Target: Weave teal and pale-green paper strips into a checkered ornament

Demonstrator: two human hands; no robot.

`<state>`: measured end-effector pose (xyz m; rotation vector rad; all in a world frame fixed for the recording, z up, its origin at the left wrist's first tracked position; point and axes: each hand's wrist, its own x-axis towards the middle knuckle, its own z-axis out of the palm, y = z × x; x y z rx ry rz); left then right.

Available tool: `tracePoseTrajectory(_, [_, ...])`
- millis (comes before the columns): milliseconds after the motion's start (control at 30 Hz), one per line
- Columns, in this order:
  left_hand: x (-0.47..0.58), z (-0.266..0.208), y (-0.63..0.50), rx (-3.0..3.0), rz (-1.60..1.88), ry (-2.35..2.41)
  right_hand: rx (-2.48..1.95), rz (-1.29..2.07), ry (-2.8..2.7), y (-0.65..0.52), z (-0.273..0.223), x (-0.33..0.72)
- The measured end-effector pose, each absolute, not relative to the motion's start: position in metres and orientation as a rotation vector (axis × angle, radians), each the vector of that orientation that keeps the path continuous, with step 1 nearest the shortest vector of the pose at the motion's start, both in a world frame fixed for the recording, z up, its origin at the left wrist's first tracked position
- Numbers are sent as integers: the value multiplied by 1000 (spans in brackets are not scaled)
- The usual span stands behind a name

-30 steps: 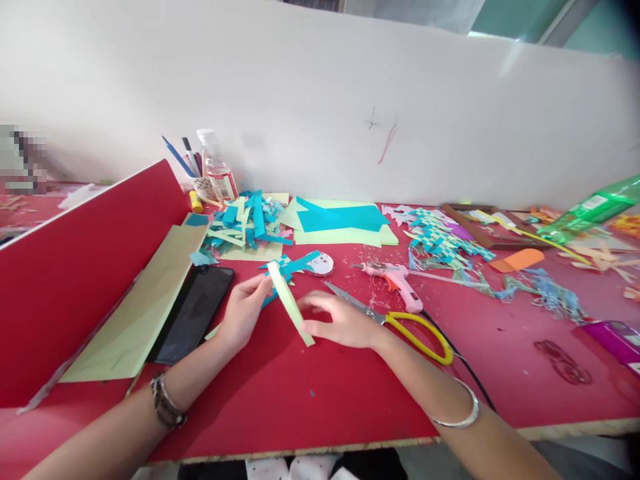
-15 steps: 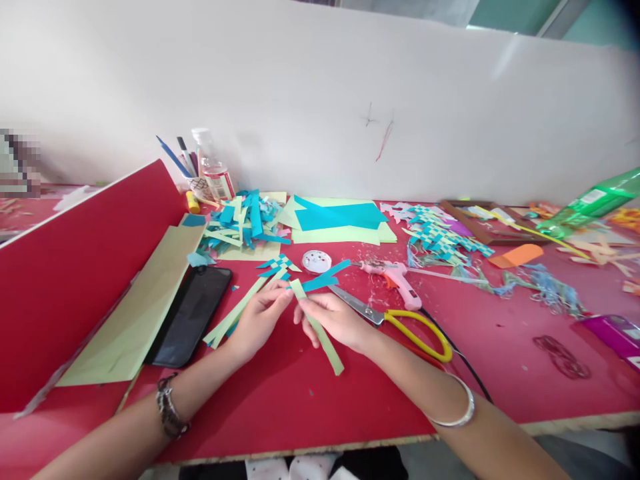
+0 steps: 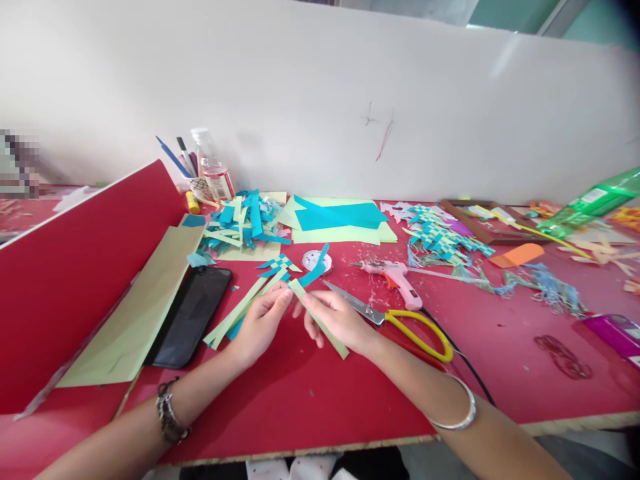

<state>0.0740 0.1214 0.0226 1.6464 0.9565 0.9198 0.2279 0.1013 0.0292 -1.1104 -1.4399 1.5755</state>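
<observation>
Both hands (image 3: 261,322) (image 3: 340,317) half-closed on paper strips (image 3: 341,347)

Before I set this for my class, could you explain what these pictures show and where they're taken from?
There is no machine here: these are a person's bare hands, seen by a camera worn on the head, looking forward and down. The right hand holds a pale green strip; the left hand pinches paper near the strip's far end, though exactly which pieces is hidden. On the red table lie a dark phone, yellow-handled scissors, a pink glue gun and a heap of paper scraps.
</observation>
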Motion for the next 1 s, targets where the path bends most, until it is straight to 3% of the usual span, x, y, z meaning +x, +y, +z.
tracePoseTrajectory(433, [76,21,117,1499,838,887,-994,1752,-1402,101,30,228])
tracePoseTrajectory(1000, [75,23,119,1692,842,946,-1166,1590,-1568,99,25,229])
